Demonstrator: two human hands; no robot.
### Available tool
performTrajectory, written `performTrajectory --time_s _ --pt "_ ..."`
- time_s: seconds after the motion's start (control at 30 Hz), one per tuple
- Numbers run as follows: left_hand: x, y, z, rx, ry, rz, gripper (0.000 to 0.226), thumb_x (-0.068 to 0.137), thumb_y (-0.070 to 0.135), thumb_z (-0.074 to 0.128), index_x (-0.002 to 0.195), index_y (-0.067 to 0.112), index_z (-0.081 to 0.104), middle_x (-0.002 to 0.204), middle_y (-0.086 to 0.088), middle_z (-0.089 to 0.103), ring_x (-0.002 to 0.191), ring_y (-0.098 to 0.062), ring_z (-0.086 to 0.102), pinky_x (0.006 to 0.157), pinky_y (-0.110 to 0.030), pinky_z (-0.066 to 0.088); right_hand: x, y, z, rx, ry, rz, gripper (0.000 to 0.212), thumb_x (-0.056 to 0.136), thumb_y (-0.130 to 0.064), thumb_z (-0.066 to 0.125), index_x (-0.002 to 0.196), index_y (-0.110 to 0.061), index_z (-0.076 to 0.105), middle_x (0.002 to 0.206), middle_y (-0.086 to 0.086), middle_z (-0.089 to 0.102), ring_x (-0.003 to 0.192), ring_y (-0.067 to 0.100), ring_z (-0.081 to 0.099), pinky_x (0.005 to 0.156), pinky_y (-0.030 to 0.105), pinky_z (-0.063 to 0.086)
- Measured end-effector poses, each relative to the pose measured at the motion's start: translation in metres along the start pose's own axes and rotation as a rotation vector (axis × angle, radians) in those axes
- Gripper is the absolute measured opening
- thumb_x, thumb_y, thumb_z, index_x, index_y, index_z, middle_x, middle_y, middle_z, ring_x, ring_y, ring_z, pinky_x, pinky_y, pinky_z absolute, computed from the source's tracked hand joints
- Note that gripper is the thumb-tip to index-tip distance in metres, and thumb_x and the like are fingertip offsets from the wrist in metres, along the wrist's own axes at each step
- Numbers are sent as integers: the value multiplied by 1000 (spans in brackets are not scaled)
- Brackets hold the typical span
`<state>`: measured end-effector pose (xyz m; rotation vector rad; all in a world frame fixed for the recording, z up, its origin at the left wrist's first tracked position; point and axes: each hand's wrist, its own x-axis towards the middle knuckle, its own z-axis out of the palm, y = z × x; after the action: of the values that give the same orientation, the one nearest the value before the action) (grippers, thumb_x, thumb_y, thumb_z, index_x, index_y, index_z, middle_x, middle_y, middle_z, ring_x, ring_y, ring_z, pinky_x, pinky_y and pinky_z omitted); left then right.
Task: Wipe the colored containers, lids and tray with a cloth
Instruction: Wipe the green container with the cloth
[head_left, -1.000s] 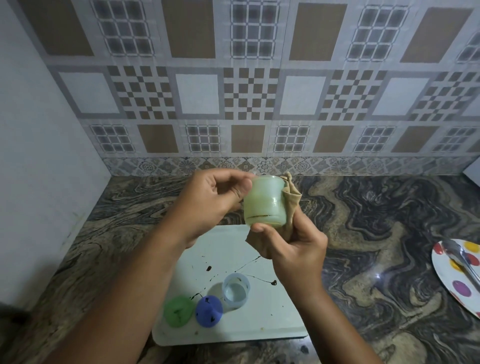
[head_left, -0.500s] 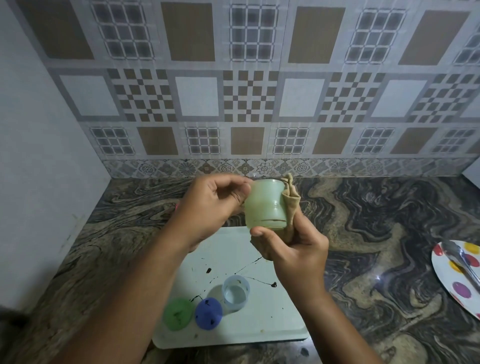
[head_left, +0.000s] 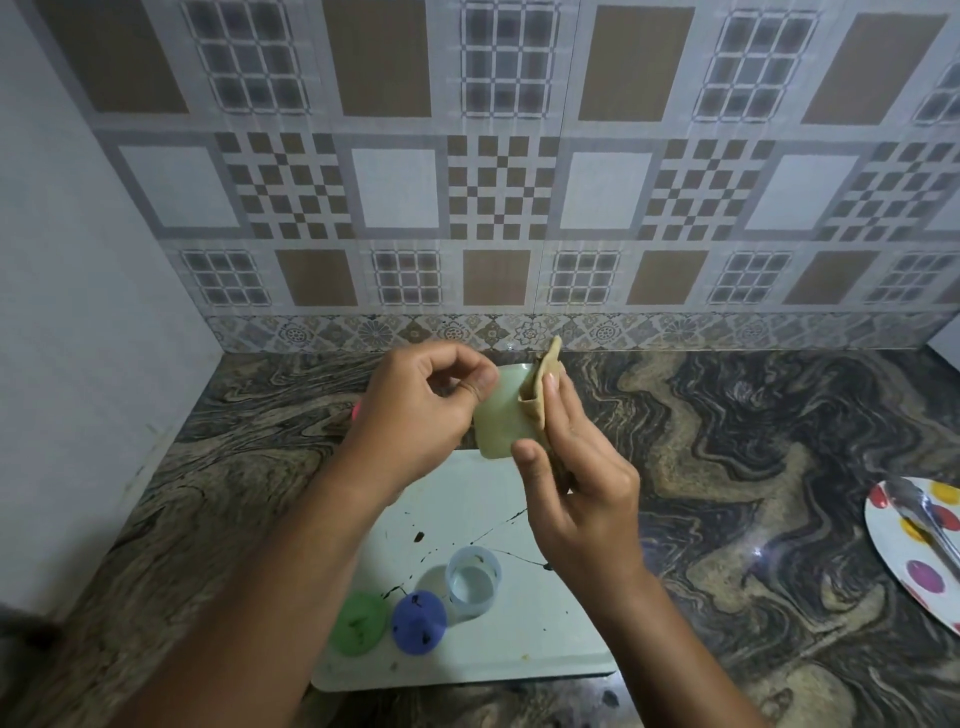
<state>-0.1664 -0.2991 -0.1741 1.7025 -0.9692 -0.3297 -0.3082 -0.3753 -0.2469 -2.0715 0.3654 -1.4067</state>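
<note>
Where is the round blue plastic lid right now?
Head view: the round blue plastic lid lies on the pale rectangular tray, near its front-left corner, between the round green lid and the small translucent blue container.

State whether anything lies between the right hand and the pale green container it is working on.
Yes: the folded tan cloth lies between the fingers of the right hand and the side of the pale green container. That hand's thumb seems to touch the container bare. The left hand grips the container directly.
</note>
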Motion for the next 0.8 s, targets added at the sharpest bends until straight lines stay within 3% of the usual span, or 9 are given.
performTrajectory --time_s 0.07,0.17,0.23,0.3,0.37,0.47,0.57,0.7,0.8 --pt "-1 1 2 -61 -1 -39 8 87 33 71 82 27 74 82 -5 72 83 -35 69 75 -54 60 0 0 1 -15 41 -24 41 103 -27 57 136 -2 55 145 28 52 141 19 49 107 22 47" --pt "0 3 2 -105 9 -87 18 80 43 67 83 27 74 83 -8 72 86 -39 69 77 -57 60 1 -1 0 -25 73 -109 30 97 -15 67 126 -7 65 144 30 51 133 17 59 95 25 55" --pt "0 5 0 -117 5 -102 14 83 39 68 82 26 74 83 -8 72 87 -39 69 75 -57 60 1 -3 0 -24 68 -158 27 93 -10 71 120 -5 69 143 31 50 130 15 61 91 22 56" --pt "2 3 0 -111 5 -125 13 91 28 68 80 24 73 79 -4 71 81 -30 70 69 -50 62 1 -3 0 -26 65 -183 23 93 -8 72 115 -2 72 143 34 50 129 16 62 90 23 57" --pt "3 3 -1 -117 -20 -150 17 94 19 65 79 21 72 76 -1 69 75 -19 69 57 -30 59 2 -2 0 -3 69 -180 21 91 -6 75 111 -1 74 142 37 49 128 21 63 94 30 57" --pt "2 6 -4 -215 -85 -182 17 94 13 64 79 17 71 78 -2 68 76 -20 69 59 -19 55 3 -1 -4 51 90 -151 19 86 -2 77 104 1 75 139 39 50 129 28 62 95 41 59" --pt "1 10 -7 -282 -103 -193 15 94 10 62 80 12 68 75 1 64 69 -12 66 50 -9 47 5 -3 -8 106 147 -78 14 85 -2 75 98 4 76 138 35 53 124 28 66 85 35 61" --pt "2 10 -10 -347 -138 -205 18 95 9 60 79 13 68 73 5 64 64 -4 64 53 -13 49 7 -6 -9 194 219 -3 15 86 -1 71 99 6 72 135 35 54 120 25 68 90 28 57" --pt "3 9 -12 -403 -156 -218 17 95 9 59 80 12 67 75 7 65 65 -4 65 54 -14 50 7 -2 -7 268 267 69 20 87 -2 70 104 7 70 135 32 56 122 32 66 95 36 57"
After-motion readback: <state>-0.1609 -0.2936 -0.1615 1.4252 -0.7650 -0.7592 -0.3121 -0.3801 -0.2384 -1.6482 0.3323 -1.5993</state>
